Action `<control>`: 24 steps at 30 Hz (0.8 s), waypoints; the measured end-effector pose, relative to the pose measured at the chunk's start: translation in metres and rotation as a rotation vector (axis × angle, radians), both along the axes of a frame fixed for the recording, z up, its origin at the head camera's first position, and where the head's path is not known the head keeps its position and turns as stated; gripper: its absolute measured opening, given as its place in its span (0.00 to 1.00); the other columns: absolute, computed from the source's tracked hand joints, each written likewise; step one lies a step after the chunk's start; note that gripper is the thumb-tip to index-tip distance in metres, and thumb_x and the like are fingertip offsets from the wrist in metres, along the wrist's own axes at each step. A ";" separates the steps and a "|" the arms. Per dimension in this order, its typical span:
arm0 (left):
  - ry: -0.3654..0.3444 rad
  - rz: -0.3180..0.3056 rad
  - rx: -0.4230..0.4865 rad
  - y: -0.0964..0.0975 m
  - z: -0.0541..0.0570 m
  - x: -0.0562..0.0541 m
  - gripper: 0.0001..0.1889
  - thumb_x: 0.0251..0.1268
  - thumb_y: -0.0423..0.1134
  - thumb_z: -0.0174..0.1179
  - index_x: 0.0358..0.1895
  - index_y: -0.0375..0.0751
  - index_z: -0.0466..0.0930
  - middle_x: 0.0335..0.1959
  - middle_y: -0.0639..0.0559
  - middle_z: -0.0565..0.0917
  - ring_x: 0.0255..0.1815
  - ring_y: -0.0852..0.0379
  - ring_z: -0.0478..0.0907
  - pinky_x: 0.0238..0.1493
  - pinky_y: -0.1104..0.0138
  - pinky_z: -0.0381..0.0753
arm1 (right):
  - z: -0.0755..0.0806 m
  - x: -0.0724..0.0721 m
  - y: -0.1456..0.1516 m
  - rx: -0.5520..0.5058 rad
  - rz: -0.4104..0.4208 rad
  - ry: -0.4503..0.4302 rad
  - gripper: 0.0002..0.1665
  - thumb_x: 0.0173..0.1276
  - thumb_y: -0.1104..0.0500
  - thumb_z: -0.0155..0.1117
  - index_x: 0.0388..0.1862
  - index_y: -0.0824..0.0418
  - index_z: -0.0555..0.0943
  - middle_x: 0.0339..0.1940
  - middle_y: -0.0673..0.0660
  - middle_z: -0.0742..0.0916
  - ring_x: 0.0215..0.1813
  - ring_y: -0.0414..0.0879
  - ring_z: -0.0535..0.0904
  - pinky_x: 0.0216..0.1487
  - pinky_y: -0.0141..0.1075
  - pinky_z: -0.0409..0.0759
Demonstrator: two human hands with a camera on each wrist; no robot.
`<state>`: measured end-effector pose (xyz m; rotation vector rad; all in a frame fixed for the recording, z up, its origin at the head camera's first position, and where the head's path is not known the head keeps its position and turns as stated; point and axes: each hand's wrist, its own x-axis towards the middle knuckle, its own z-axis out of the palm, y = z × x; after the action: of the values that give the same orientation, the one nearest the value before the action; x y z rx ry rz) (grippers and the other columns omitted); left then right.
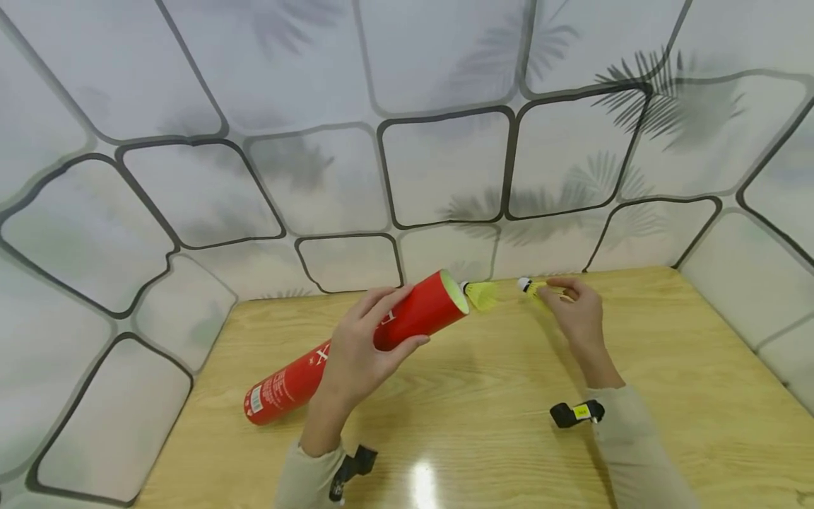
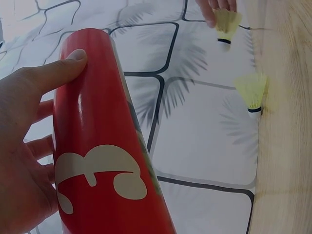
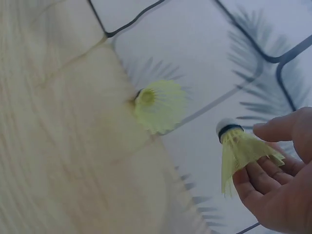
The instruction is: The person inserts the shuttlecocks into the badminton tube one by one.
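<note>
My left hand (image 1: 359,346) grips a red shuttlecock tube (image 1: 289,382) near its upper end. The tube tilts up to the right, and its open mouth (image 1: 455,291) shows a pale green inside. In the left wrist view the thumb lies across the red tube (image 2: 97,112). My right hand (image 1: 577,311) holds a yellow shuttlecock (image 3: 239,151) by its skirt, with the white cork pointing left toward the tube. A second yellow shuttlecock (image 1: 481,295) lies between the tube's mouth and the right hand, near the back of the table.
The wooden table (image 1: 483,424) meets a pale wall (image 1: 445,170) printed with dark outlines and leaf shadows, at the back and both sides. A black wrist camera (image 1: 575,413) sits on the right sleeve, another black camera (image 1: 352,470) on the left.
</note>
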<state>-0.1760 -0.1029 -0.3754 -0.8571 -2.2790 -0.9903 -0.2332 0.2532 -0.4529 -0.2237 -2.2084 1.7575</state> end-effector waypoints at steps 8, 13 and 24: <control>-0.002 -0.014 0.005 0.001 0.000 0.003 0.36 0.56 0.46 0.79 0.70 0.50 0.77 0.60 0.52 0.80 0.56 0.53 0.79 0.49 0.58 0.87 | 0.038 0.020 0.000 0.055 0.038 0.164 0.20 0.69 0.61 0.72 0.55 0.70 0.80 0.36 0.48 0.85 0.26 0.32 0.73 0.29 0.23 0.74; 0.005 -0.020 0.008 0.002 0.001 0.004 0.36 0.56 0.45 0.79 0.70 0.50 0.77 0.61 0.52 0.80 0.56 0.53 0.79 0.48 0.58 0.87 | 0.063 0.035 -0.004 0.069 0.022 0.219 0.17 0.68 0.62 0.73 0.54 0.64 0.82 0.25 0.40 0.79 0.21 0.34 0.63 0.22 0.26 0.68; 0.016 -0.036 0.014 0.004 0.002 0.006 0.36 0.55 0.45 0.79 0.69 0.50 0.77 0.61 0.51 0.80 0.57 0.51 0.79 0.48 0.58 0.87 | 0.096 0.062 -0.014 0.022 0.115 0.314 0.19 0.66 0.66 0.73 0.55 0.66 0.82 0.35 0.45 0.89 0.23 0.36 0.76 0.23 0.25 0.73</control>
<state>-0.1697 -0.0993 -0.3730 -0.9002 -2.2473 -1.0108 -0.1707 0.2394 -0.3567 0.1771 -2.0451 1.6906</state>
